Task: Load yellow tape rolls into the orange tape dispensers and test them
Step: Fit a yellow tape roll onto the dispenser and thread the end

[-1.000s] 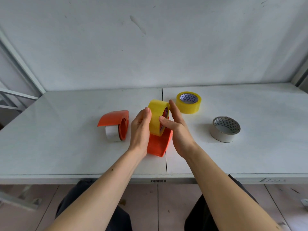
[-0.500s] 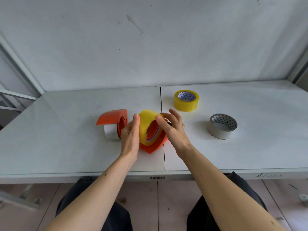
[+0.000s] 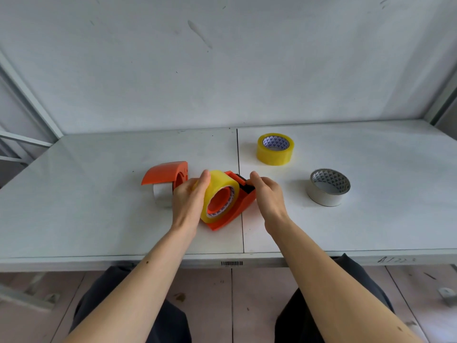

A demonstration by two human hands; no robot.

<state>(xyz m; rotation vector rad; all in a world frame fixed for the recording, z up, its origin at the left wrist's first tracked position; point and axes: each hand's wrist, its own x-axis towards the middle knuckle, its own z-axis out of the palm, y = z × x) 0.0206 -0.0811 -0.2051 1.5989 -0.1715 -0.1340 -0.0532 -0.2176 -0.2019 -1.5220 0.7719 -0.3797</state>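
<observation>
An orange tape dispenser (image 3: 243, 205) lies on its side on the white table (image 3: 99, 206) in front of me. A yellow tape roll (image 3: 218, 186) sits on its orange hub. My left hand (image 3: 189, 200) grips the roll's left side. My right hand (image 3: 268, 196) pinches the dispenser's black cutter end. A second orange dispenser (image 3: 165, 173) stands to the left with a white roll (image 3: 162, 198) in it. A second yellow roll (image 3: 275, 149) lies flat further back on the right.
A silver-white tape roll (image 3: 327, 188) lies flat on the table to the right. A seam (image 3: 239, 157) runs front to back through the tabletop. A grey wall rises behind the table, and a metal frame stands at the left.
The yellow roll was held upright above the dispenser; it has come down and tipped onto the hub. My right hand left the roll and went to the cutter end.
</observation>
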